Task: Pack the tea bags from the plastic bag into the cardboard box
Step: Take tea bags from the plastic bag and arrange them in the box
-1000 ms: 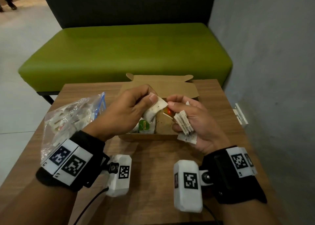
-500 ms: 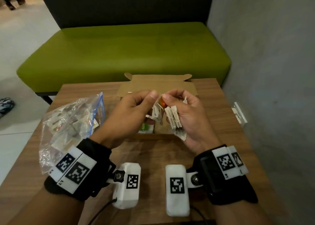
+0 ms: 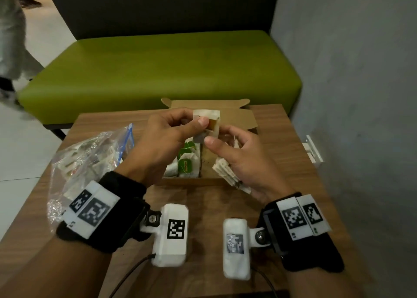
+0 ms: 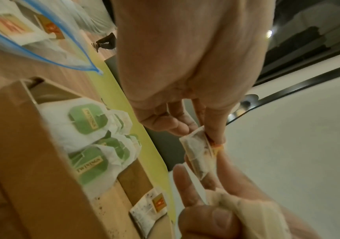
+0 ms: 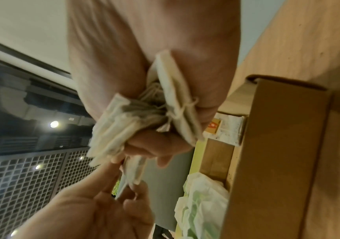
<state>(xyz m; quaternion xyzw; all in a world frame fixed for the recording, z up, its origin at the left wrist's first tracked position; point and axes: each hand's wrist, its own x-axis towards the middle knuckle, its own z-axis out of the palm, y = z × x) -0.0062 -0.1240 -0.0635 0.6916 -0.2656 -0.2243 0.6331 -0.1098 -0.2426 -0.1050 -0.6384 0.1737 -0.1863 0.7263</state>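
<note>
Above the open cardboard box (image 3: 209, 181) my left hand (image 3: 198, 119) pinches one tea bag with an orange tag (image 3: 208, 122) upright between thumb and fingers. Its lower end touches the fingertips of my right hand (image 3: 220, 136), which grips a bundle of several tea bags (image 3: 228, 173) in its palm. The left wrist view shows the pinched tea bag (image 4: 197, 155); the right wrist view shows the bundle (image 5: 144, 116) with its strings. Green-tagged tea bags (image 3: 187, 160) fill the box's left side, and one orange-tagged bag (image 4: 150, 208) lies on its floor. The plastic bag (image 3: 90, 160), holding more tea bags, lies left of the box.
The box stands on a small wooden table (image 3: 203, 207) with its lid (image 3: 239, 117) folded back. A green bench (image 3: 162, 67) runs behind the table. A grey wall (image 3: 349, 94) with a white bracket (image 3: 312, 148) is close on the right. A person (image 3: 11, 38) walks past at far left.
Both hands have risen over the box. The left hand has drawn one tea bag up out of the right hand's bundle. A person has come into view at the left.
</note>
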